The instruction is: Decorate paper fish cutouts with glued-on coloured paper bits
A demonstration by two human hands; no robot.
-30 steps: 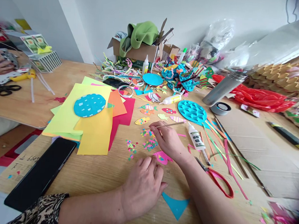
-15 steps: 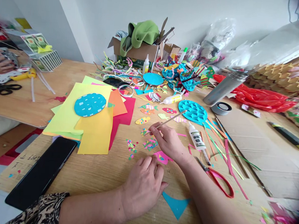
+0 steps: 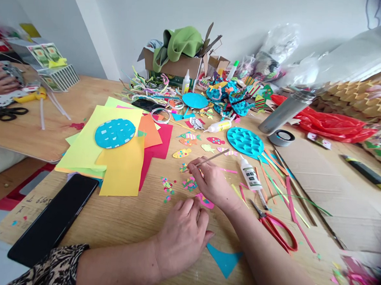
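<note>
Nearest, the left hand (image 3: 185,232) rests on the counter (image 3: 124,224), fingers curled downward, thumb apart. The tips lie at or just beside the pink paper fish (image 3: 209,204); whether they pinch or press it cannot be told. The fish lies flat, partly hidden by the right hand (image 3: 209,180); judged thin, light and easily creased, best taken by its rim. The right hand's thumb and fingers are closed on a slender stick (image 3: 213,158), slanted, held near its lower end above the cut-paper scraps (image 3: 190,184); contact unclear. Stick judged light and stiff, grip position suitable for fine control. Farther off, the yellow paper fish (image 3: 181,153) lies flat, untouched by either hand.
</note>
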